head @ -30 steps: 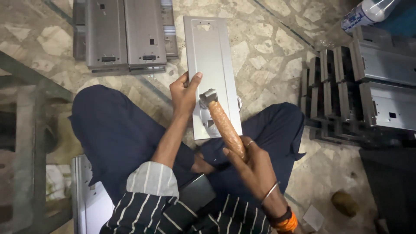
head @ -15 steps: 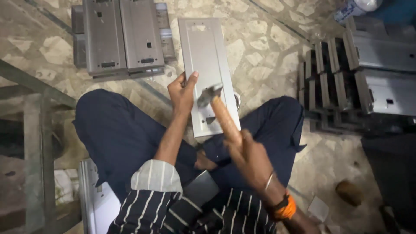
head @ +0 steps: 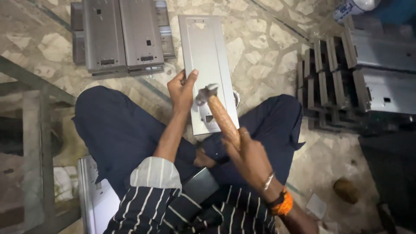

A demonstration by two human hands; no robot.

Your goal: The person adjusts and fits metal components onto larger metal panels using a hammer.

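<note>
I sit cross-legged on a stone floor. A long grey sheet-metal panel lies in front of my knees. My left hand grips its left edge and presses it down. My right hand is closed around the wooden handle of a hammer. The hammer's metal head is blurred just above the panel's lower half, close to my left thumb.
Two grey metal panels lie stacked at the upper left. More metal housings and brackets are piled on the right. Another pale panel lies beside my left thigh. A metal frame stands on the left. A small brown lump rests at lower right.
The hammer head has stayed over the panel's lower half with small swings, tilting more upright. My left hand keeps its hold on the panel's edge.
</note>
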